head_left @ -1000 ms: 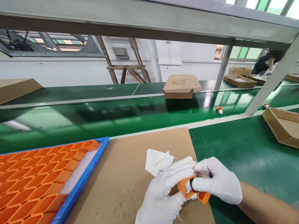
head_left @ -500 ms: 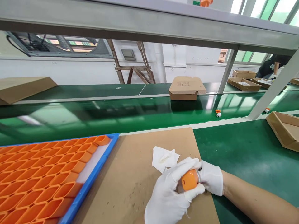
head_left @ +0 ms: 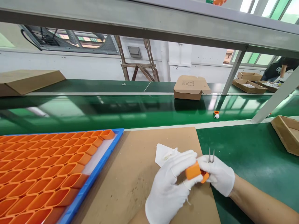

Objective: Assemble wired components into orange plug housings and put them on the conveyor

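Lower centre of the frame: both gloved hands meet over the cardboard sheet (head_left: 140, 161) on the tabletop. The left hand (head_left: 169, 186) pinches an orange plastic piece (head_left: 193, 171) between thumb and fingers — the right hand (head_left: 218, 174) grips its other side, tweezers (head_left: 211, 154) poking up. Orange parts fill the blue tray (head_left: 98, 169) at lower left.

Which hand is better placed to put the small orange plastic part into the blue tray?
Left, probably. The gloved left hand already pinches the small orange plastic part and sits nearer the blue tray; the right hand holds metal tweezers.
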Tool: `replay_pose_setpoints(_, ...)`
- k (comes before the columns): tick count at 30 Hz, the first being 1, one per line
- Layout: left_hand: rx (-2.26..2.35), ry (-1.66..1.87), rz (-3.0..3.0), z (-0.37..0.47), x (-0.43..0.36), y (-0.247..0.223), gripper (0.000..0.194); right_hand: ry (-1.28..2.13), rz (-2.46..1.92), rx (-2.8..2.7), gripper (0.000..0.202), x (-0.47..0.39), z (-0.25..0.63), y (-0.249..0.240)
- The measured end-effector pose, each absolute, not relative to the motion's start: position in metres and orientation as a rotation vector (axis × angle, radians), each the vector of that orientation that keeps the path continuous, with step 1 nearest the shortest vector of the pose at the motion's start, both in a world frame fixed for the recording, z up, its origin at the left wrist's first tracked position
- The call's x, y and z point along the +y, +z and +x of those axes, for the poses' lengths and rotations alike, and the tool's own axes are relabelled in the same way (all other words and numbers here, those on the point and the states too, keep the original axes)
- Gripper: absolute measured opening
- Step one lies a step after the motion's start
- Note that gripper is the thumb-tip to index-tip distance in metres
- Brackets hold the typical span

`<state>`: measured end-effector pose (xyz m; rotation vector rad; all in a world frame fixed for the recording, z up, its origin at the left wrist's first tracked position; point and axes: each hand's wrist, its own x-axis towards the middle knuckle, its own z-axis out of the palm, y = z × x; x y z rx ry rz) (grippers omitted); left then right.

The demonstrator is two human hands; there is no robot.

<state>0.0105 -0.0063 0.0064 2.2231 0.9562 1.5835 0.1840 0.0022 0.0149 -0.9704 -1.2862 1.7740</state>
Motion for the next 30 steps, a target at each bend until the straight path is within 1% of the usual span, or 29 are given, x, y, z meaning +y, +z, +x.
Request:
replay_pose_setpoints(2, 1.062, 1.595, 2.243, 0.008, -0.002, 0.002, 0.043, 1.653, -1.050, -1.304, 0.041, -0.002, 0.186, 0.026)
replay_pose_setpoints(3, 1.093, 1.567, 2.249, 0.007, 0.000, 0.000, 0.044, 1.528, -1.116, -1.361, 0.037, -0.005, 0.187, 0.031)
replay_pose_setpoints(5, 1.142, 1.457, 2.185, 0.007, 0.002, 0.000, 0.045, 1.268, -1.206, -1.528, 0.036, -0.011, 0.188, 0.036)
replay_pose_setpoints(7, 1.225, 1.288, 1.966, 0.008, 0.002, 0.005, 0.043, 1.125, -1.202, -1.622, 0.042, -0.014, 0.192, 0.036)
replay_pose_setpoints(9, 1.245, 1.088, 1.666, 0.010, 0.001, 0.014, 0.040, 1.024, -1.143, -1.573, 0.048, -0.013, 0.198, 0.031)
replay_pose_setpoints(11, 1.129, 0.942, 1.416, 0.011, 0.002, 0.023, 0.039, 0.812, -1.107, -1.472, 0.055, -0.009, 0.205, 0.026)
replay_pose_setpoints(13, 0.956, 0.887, 1.265, 0.012, 0.003, 0.029, 0.040, 0.614, -1.068, -1.428, 0.064, -0.004, 0.212, 0.024)
replay_pose_setpoints(15, 0.828, 0.897, 1.169, 0.012, 0.004, 0.030, 0.042, 0.608, -0.992, -1.417, 0.072, -0.003, 0.216, 0.024)
replay_pose_setpoints(17, 0.771, 0.918, 1.107, 0.012, 0.005, 0.029, 0.041, 0.675, -0.882, -1.392, 0.068, -0.004, 0.217, 0.027)
replay_pose_setpoints(18, 0.766, 0.925, 1.090, 0.011, 0.005, 0.028, 0.040, 0.676, -0.836, -1.379, 0.061, -0.005, 0.216, 0.029)
replay_pose_setpoints(19, 0.772, 0.933, 1.082, 0.011, 0.005, 0.028, 0.038, 0.645, -0.807, -1.371, 0.049, -0.007, 0.214, 0.031)
replay_pose_setpoints(21, 0.803, 0.942, 1.090, 0.011, 0.004, 0.028, 0.034, 0.536, -0.812, -1.368, 0.016, -0.009, 0.210, 0.035)
replay_pose_setpoints(22, 0.815, 0.949, 1.102, 0.011, 0.004, 0.028, 0.033, 0.494, -0.825, -1.374, 0.005, -0.010, 0.209, 0.036)
replay_pose_setpoints(27, 0.942, 0.937, 1.185, 0.014, 0.002, 0.021, 0.034, 0.342, -0.913, -1.556, 0.024, -0.008, 0.212, 0.035)
replay_pose_setpoints(29, 1.063, 0.907, 1.227, 0.016, 0.003, 0.013, 0.043, 0.356, -0.948, -1.722, 0.031, -0.007, 0.212, 0.032)
replay_pose_setpoints(30, 1.107, 0.897, 1.246, 0.017, 0.003, 0.010, 0.051, 0.402, -0.971, -1.802, 0.033, -0.006, 0.210, 0.031)
